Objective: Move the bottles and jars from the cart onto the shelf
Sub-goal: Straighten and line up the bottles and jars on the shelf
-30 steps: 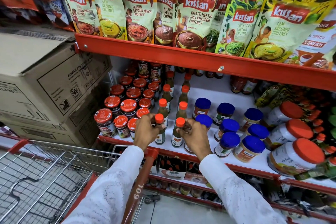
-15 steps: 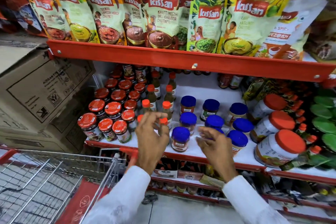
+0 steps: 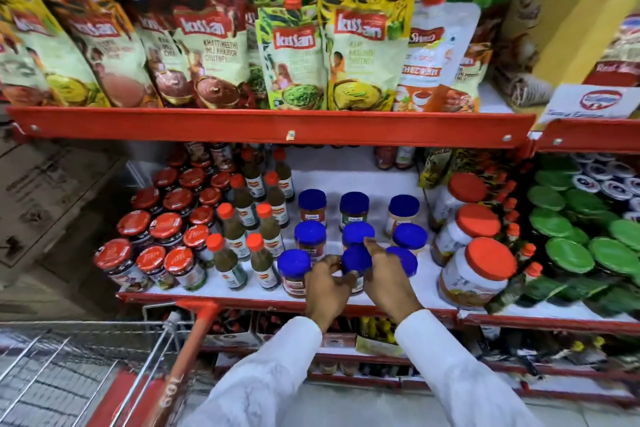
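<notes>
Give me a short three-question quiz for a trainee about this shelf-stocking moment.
1. True or false: both hands are on the front-row blue-lidded glass jar on the white shelf with red edge.
2. Which lids sit furthest right? A blue, B green, C orange.
3. Fill in: the small green sauce bottles have ___ caps.

Key
1. True: the left hand and the right hand flank that jar.
2. B: the green-lidded jars.
3. Orange.
</notes>
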Motion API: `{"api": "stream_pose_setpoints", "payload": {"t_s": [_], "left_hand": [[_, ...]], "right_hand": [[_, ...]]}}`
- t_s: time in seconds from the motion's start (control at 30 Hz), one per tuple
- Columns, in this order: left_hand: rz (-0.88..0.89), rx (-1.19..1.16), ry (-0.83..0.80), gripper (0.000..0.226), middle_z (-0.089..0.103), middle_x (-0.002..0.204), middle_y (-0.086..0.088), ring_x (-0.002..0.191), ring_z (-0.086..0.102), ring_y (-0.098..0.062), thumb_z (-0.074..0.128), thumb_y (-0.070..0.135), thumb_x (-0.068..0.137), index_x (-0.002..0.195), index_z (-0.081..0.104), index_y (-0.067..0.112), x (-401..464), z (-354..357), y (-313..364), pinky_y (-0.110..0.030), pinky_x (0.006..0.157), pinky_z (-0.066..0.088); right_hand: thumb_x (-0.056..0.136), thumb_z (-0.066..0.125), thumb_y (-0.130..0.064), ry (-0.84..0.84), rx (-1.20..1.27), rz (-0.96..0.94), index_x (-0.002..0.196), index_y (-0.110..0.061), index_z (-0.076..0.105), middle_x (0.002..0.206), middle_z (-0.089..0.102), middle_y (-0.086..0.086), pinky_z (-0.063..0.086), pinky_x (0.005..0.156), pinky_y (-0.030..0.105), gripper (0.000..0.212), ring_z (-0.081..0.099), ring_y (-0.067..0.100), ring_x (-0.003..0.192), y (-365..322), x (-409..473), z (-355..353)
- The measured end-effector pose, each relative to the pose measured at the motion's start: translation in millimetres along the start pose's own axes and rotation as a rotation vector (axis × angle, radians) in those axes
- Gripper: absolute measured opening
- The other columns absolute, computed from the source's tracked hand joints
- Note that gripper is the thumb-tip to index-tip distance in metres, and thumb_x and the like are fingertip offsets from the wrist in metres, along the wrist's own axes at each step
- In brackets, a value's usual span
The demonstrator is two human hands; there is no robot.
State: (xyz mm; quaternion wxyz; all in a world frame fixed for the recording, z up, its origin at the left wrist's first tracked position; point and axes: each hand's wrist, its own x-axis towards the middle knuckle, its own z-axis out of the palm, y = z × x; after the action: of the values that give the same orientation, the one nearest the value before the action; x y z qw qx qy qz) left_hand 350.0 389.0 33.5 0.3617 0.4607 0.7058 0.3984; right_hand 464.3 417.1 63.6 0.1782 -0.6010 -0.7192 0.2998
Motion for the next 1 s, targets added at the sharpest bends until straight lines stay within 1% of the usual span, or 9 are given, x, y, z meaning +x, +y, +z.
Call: {"api": "stream_pose_setpoints", "payload": {"t_s": [0.13,0.23,0.4,0.53,0.63,0.73,0.83,0.9,1.0], "left_hand": [[0.027,0.07,-0.017,0.032,0.074,0.115,-0.005,0.092,0.072,-0.016,0.065,0.004,0.088,0.119,0.065,0.01,3.7,0.0,-0.6,-0.029,0.081,0.056],[0.067,0.133,-0.07,0.035,0.074,0.113,-0.005,0.1,0.07,-0.017,0.06,-0.001,0.088,0.12,0.065,0.012,3.2,-2.1,-1.5,-0.032,0.086,0.056],[0.097,0.188,-0.115,0.039,0.074,0.114,-0.001,0.104,0.067,-0.014,0.059,-0.003,0.088,0.122,0.064,0.014,3.0,-5.4,-4.3,-0.025,0.085,0.05],[0.092,0.175,-0.117,0.034,0.075,0.112,-0.002,0.102,0.067,-0.015,0.06,-0.001,0.089,0.119,0.064,0.014,1.4,-5.8,-2.4,-0.031,0.089,0.054],[0.096,0.159,-0.108,0.03,0.075,0.112,-0.002,0.103,0.067,-0.014,0.061,0.004,0.091,0.119,0.064,0.014,-0.4,-5.3,-3.1,-0.028,0.086,0.051],[0.071,0.165,-0.12,0.033,0.073,0.116,-0.003,0.108,0.067,-0.017,0.062,0.005,0.091,0.123,0.062,0.012,0.2,-5.6,-3.6,-0.025,0.088,0.05],[0.027,0.176,-0.127,0.05,0.065,0.132,-0.005,0.114,0.063,-0.017,0.068,0.009,0.088,0.136,0.053,0.012,0.6,-8.6,0.2,-0.025,0.089,0.049],[0.034,0.179,-0.115,0.067,0.057,0.142,-0.005,0.124,0.057,-0.022,0.077,0.015,0.082,0.142,0.046,0.014,-0.6,-9.9,6.8,-0.034,0.099,0.05],[0.202,0.363,-0.086,0.078,0.051,0.147,-0.002,0.137,0.045,-0.023,0.082,0.025,0.076,0.144,0.044,0.024,-3.3,-4.2,20.2,-0.039,0.108,0.041]], "right_hand": [[0.085,0.045,0.007,0.039,0.002,0.009,0.121,-0.007,0.054,0.083,0.06,0.008,0.047,0.063,0.035,0.04,0.056,0.024,0.073,-2.1,-3.1,-1.0],[0.081,0.048,0.009,0.086,0.036,0.016,0.114,-0.009,0.059,0.076,0.059,0.004,0.038,0.052,0.02,0.039,0.053,0.015,0.063,0.7,-10.6,0.6],[0.082,0.049,0.007,0.1,0.031,0.024,0.113,-0.01,0.063,0.094,0.07,0.014,0.045,0.066,0.03,0.038,0.057,0.024,0.077,4.9,-14.2,-0.1],[0.084,0.057,0.002,0.124,0.056,0.0,0.12,-0.011,0.062,0.097,0.071,0.014,0.052,0.072,0.033,0.039,0.063,0.027,0.084,8.7,-15.2,-1.1],[0.083,0.062,0.001,0.129,0.114,0.009,0.126,-0.013,0.062,0.105,0.072,0.012,0.057,0.084,0.039,0.045,0.067,0.027,0.094,13.0,-14.7,-1.9],[0.079,0.064,0.003,0.146,0.156,-0.019,0.121,-0.012,0.065,0.108,0.074,0.011,0.057,0.089,0.04,0.045,0.068,0.026,0.099,15.7,-14.2,-4.3],[0.076,0.07,0.008,0.188,0.246,-0.005,0.119,-0.008,0.068,0.109,0.074,0.007,0.055,0.091,0.031,0.045,0.069,0.019,0.097,23.5,-13.4,-9.6],[0.077,0.071,0.007,0.203,0.318,0.045,0.116,-0.008,0.069,0.103,0.073,0.003,0.056,0.088,0.028,0.041,0.068,0.012,0.089,33.6,-11.8,-18.4],[0.079,0.071,0.004,0.252,0.326,0.052,0.115,-0.013,0.069,0.109,0.074,0.002,0.054,0.073,0.011,0.04,0.068,0.007,0.082,54.7,-14.2,-36.9]]}}
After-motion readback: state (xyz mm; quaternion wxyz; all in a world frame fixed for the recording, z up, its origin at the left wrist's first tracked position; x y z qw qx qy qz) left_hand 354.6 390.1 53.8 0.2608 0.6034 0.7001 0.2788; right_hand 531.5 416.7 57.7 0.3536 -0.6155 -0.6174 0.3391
